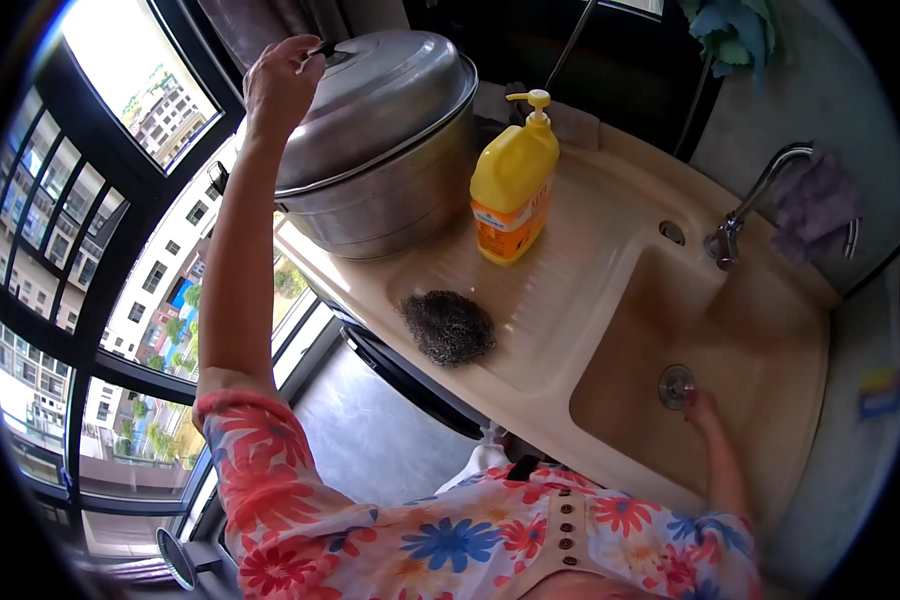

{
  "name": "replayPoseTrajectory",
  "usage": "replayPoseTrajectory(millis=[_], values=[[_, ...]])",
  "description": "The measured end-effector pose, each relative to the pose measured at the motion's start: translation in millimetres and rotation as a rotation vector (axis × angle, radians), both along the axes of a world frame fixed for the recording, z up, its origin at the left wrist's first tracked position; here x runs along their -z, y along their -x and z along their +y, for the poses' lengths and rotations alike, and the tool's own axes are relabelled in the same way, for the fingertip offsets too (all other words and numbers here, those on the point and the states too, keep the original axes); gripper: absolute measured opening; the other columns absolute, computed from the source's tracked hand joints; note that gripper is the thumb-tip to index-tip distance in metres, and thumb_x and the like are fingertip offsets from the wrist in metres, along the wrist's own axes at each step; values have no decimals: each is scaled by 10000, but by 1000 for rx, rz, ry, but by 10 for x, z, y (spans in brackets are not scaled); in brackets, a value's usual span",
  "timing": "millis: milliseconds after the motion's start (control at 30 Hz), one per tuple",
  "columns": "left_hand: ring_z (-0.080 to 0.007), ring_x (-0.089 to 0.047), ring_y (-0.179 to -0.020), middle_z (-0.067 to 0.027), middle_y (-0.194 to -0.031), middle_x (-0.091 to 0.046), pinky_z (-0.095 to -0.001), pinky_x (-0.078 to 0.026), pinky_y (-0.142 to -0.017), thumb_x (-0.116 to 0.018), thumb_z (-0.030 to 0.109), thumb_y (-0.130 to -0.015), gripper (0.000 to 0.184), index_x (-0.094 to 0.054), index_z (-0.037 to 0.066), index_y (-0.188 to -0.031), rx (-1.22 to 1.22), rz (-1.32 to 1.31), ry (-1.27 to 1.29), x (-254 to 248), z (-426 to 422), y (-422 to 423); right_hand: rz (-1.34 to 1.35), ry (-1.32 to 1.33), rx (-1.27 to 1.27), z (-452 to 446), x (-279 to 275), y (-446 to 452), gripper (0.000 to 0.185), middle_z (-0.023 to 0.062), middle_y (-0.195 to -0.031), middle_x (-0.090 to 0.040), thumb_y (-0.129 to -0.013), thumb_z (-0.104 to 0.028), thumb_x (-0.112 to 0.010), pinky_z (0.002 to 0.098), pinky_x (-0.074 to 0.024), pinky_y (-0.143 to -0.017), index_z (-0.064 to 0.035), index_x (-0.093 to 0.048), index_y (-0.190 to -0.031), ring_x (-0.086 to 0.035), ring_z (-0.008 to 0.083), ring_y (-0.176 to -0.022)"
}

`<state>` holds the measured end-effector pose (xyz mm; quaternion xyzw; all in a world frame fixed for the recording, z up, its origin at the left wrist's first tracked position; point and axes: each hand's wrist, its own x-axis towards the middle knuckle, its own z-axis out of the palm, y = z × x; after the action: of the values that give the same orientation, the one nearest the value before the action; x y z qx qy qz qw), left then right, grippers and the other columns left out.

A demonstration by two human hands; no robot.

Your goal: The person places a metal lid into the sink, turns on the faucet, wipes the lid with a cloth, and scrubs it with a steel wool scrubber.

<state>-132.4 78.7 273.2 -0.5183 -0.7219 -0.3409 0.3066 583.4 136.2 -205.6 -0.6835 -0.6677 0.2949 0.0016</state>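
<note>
At the upper left, my left hand (282, 88) is closed around the dark knob (327, 49) of a large metal pot lid (395, 75). The lid rests on a wide metal pot (370, 215), which stands on the sink's ridged drainboard. Down in the beige sink basin (620, 370), my right hand (703, 410) is at the right edge of the round metal drain (676, 386). Its fingers are too small and bunched to read clearly. A dark steel wool scrubber (448, 328) and a yellow pump bottle of detergent (515, 190) sit on the drainboard.
A chrome faucet (740, 215) with a purple cloth (815, 205) over it rises behind the basin. Green-blue cloths (735, 35) hang at the top right. Tall black-framed windows (90, 290) line the left. Below the drainboard is a grey floor (360, 425).
</note>
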Motion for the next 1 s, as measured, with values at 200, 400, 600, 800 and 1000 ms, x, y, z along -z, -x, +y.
replayPoseTrajectory(millis=[200, 400, 600, 800, 1000], values=[[-291, -580, -1007, -138, -1049, -623, -382, -464, -863, -610, 368, -647, 472, -642, 133, -1056, -165, 2, 394, -157, 832, 744, 159, 55, 26, -289, -638, 148, 242, 110, -687, -630, -776, -143, -587, 311, -493, -528, 16, -608, -956, -624, 182, -577], [-240, -639, -840, -87, -846, -675, -337, -495, -787, -667, 305, -590, 335, -710, 131, -873, -157, -163, 556, -281, 1031, 816, 147, 94, 199, -579, -741, 64, 244, 102, -698, -621, -795, -100, -588, 304, -481, -483, 13, -583, -1011, -607, 169, -539], [-215, -648, -807, -60, -852, -683, -319, -495, -778, -685, 372, -639, 355, -701, 185, -940, -71, -40, 255, -810, 974, 1044, 182, 98, 217, -471, -467, -110, 207, 125, -724, -623, -823, -90, -568, 304, -500, -506, 11, -587, -1002, -620, 179, -575], [-10, -408, -520, 62, -651, -553, -191, -327, -468, -662, 274, -809, 341, -636, 115, -1110, 226, 122, 61, -1574, 471, 394, 369, 74, 277, -415, -741, 117, 243, 97, -810, -620, -856, -154, -553, 290, -492, -531, -21, -575, -1058, -605, 154, -644], [-126, -534, -1048, -27, -1161, -575, -246, -427, -855, -596, 295, -863, 413, -536, 136, -1240, 559, 132, 295, -1654, 412, -689, 792, -198, 160, -411, -1682, 412, 209, 26, -714, -613, -856, -154, -580, 221, -413, -475, -6, -600, -1003, -572, 68, -603]])
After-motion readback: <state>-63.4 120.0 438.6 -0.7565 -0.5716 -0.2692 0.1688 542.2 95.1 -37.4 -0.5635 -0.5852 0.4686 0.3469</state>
